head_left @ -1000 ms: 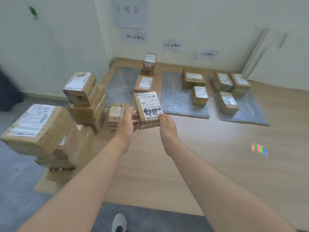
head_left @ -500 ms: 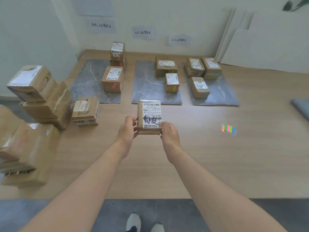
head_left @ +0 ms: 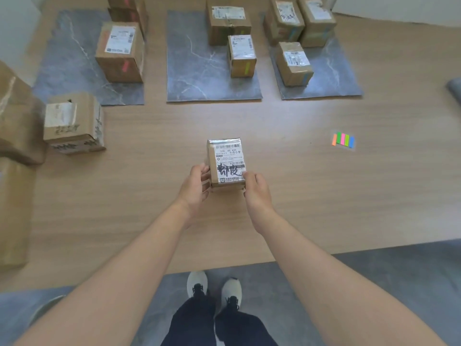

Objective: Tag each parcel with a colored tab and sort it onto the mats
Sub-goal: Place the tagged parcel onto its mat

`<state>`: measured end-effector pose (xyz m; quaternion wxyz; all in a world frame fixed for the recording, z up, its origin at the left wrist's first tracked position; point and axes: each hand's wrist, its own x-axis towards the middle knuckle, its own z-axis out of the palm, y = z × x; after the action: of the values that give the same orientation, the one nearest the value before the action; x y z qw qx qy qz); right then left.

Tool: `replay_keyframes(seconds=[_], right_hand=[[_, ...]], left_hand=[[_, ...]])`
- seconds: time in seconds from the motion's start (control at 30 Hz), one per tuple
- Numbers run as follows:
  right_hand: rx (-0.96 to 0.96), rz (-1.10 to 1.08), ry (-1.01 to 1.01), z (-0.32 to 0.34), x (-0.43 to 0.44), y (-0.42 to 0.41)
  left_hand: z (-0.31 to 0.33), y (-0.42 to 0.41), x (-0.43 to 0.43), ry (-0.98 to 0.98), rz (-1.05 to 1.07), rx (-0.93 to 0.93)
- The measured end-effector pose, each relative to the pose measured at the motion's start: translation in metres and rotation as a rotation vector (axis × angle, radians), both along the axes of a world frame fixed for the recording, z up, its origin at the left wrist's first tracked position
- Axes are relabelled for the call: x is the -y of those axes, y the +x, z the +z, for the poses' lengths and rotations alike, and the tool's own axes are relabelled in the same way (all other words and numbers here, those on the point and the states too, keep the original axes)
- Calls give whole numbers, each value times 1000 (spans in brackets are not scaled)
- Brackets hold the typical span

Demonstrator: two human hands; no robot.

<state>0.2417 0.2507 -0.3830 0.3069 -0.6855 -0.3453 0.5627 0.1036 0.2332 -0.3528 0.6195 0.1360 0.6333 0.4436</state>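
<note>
Over wood floor, centre: we're holding parcel w/ both hands.
L hand: fingers gripping its left side.
R hand: gripping right side.
Tabs: lying to our right.
Mats: sitting ahead.

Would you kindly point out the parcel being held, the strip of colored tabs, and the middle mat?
held parcel (head_left: 227, 162), head view, on its white shipping label.
strip of colored tabs (head_left: 343, 140), head view, on the pink tab.
middle mat (head_left: 197, 71), head view, on its bare grey surface.
</note>
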Motion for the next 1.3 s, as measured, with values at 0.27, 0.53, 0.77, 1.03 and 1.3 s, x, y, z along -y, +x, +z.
replay_keyframes(seconds=[0.27, 0.53, 0.77, 1.03, 1.3], right_hand=[[17, -93, -46, -18, -7, -1], [41, -165, -61, 5, -29, 6], [27, -245, 42, 38, -55, 20], [-60, -329, 109, 42, -77, 78], [-59, -351, 98, 13, -107, 180]], left_hand=[[-21, -5, -8, -55, -9, 22], [-3, -21, -32, -16, -20, -113], [40, -9, -71, 167, -66, -154], [55, 65, -103, 198, -238, -116], [26, 160, -135, 126, -317, -101]])
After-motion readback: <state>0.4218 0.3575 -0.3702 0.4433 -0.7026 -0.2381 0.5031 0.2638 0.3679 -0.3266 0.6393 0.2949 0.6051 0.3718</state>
